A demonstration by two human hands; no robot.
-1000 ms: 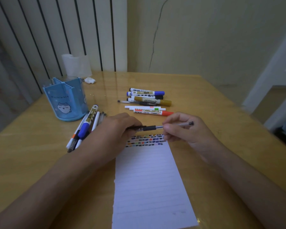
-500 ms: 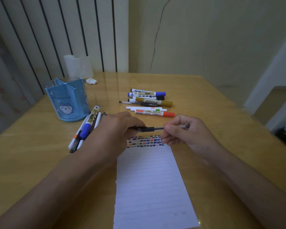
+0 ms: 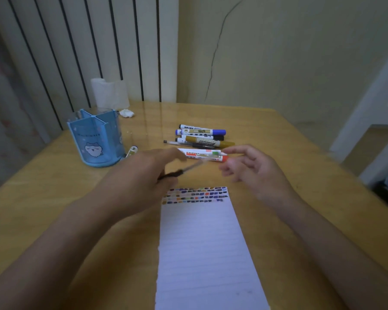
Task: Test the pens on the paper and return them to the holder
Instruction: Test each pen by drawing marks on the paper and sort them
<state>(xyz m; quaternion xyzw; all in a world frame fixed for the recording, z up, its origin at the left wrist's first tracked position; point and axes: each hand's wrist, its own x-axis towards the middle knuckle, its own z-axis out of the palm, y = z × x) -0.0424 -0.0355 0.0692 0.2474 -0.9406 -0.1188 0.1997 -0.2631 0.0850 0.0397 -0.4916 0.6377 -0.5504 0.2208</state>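
My left hand (image 3: 143, 175) grips a thin clear pen with a black grip (image 3: 188, 167), held slanted above the top of the lined paper (image 3: 206, 247). My right hand (image 3: 246, 166) hovers beside the pen's far end with fingers spread and loose, holding nothing. Rows of coloured test marks (image 3: 195, 194) run across the paper's top. The blue pen holder (image 3: 96, 142) with a cat face stands at the left. A group of markers (image 3: 202, 139) lies behind my hands. The pens beside the holder are mostly hidden by my left hand; one tip (image 3: 132, 149) shows.
A white tissue roll (image 3: 109, 92) and a crumpled tissue (image 3: 126, 113) sit at the table's back left by the striped wall. The wooden table's right edge (image 3: 336, 166) drops off toward white furniture.
My right hand has let go of the pen's end and opened. My left hand has lifted and tilted the pen, its far end now raised toward the markers.
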